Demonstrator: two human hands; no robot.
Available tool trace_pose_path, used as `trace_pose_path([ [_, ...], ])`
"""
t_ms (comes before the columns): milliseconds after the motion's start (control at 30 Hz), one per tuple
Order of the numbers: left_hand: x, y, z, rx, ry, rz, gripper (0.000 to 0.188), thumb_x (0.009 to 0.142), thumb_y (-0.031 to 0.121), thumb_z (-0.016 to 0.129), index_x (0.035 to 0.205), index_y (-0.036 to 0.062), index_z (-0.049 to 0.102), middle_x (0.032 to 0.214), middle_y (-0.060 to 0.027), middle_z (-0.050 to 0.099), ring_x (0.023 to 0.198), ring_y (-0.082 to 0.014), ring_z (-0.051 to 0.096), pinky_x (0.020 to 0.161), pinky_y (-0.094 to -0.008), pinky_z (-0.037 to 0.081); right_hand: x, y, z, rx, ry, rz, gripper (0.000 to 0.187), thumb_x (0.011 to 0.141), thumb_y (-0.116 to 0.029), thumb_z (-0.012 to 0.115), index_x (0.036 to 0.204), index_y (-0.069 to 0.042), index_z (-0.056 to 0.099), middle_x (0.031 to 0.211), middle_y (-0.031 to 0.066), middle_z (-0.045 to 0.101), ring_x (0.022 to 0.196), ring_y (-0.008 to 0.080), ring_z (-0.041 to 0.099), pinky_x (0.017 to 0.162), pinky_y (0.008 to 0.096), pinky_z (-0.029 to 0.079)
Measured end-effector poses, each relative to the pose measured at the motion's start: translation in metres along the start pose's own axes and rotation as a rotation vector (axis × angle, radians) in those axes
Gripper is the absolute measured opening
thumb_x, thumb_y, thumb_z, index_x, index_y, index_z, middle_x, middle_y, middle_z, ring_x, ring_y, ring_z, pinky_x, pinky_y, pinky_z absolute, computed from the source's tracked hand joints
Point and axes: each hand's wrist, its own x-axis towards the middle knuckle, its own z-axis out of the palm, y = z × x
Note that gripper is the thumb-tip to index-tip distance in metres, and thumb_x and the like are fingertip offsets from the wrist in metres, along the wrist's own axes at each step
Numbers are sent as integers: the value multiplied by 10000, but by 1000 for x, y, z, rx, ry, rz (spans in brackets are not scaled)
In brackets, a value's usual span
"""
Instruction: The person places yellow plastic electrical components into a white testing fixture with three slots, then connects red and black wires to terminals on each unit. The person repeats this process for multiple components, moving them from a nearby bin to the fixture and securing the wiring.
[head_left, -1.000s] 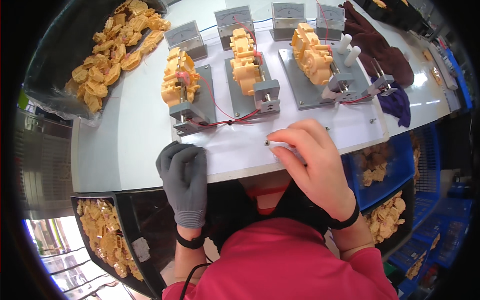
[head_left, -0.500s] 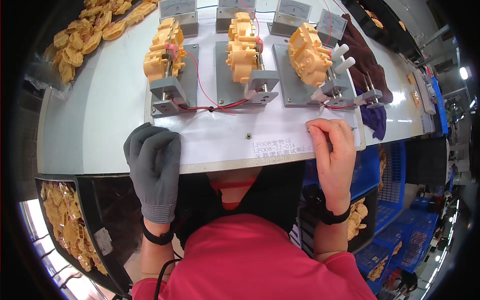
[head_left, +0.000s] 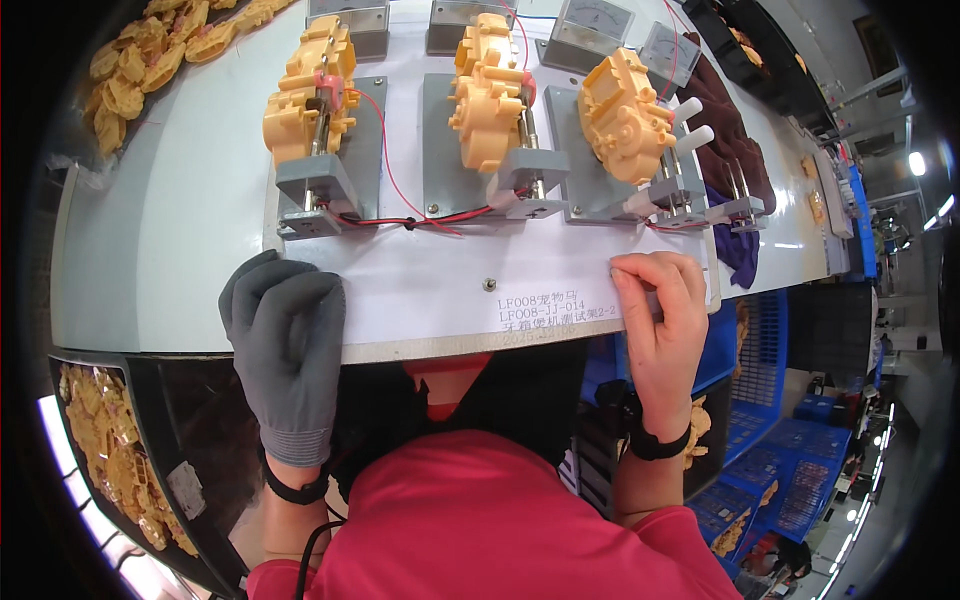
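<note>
Left hand (head_left: 285,345), 1, grey-gloved: fingers curled over the near edge of the white test board (head_left: 430,290), gripping it, probably to steady it.
Yellow plastic gearboxes, 3, each clamped in a grey metal fixture beyond the fingertips: left (head_left: 305,90), middle (head_left: 487,90), right (head_left: 625,115); red and black wires run between them.
Panel meters (head_left: 590,20), 4, behind.
Right hand (head_left: 660,320), 1, bare: fingers bent, pinching the board's right corner.
</note>
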Motion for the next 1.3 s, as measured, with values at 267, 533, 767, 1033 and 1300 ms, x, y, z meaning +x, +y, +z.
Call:
trace_pose_path([
  [267,0,-2,1,2,4,10,142,845,-14,686,979,33,681,1125,-92,603,1219,-287,506,1047,-391,396,0,-1,-2,19,-9,37,138,863,-52,723,995,-79,698,949,68,610,910,245,568,814,355,440],
  [533,6,4,-1,9,7,7,149,818,37,723,962,63,691,1034,-85,628,1123,-302,519,966,-411,423,-9,-17,-2,132,115,-42,266,843,21,701,1100,-34,659,1033,105,630,966,267,595,846,361,478],
  [767,7,4,0,28,32,-12,162,803,14,726,954,50,682,1032,-89,615,1086,-300,530,959,-406,418,-10,-36,7,341,92,-196,236,818,23,729,1034,-53,671,950,80,636,842,236,586,725,320,477],
  [1033,3,2,2,-40,22,-91,142,828,27,713,963,23,667,1063,-107,593,1162,-308,515,1029,-406,387,0,-56,31,460,-8,-351,288,777,-78,806,1037,-119,691,891,11,617,746,213,560,671,328,412],
  [1300,4,4,1,-62,4,-43,159,805,15,720,953,51,678,1027,-90,602,1132,-305,512,997,-412,397,8,-72,43,522,-28,-389,302,770,-60,809,1037,-120,681,882,3,612,721,205,534,653,322,394],
])
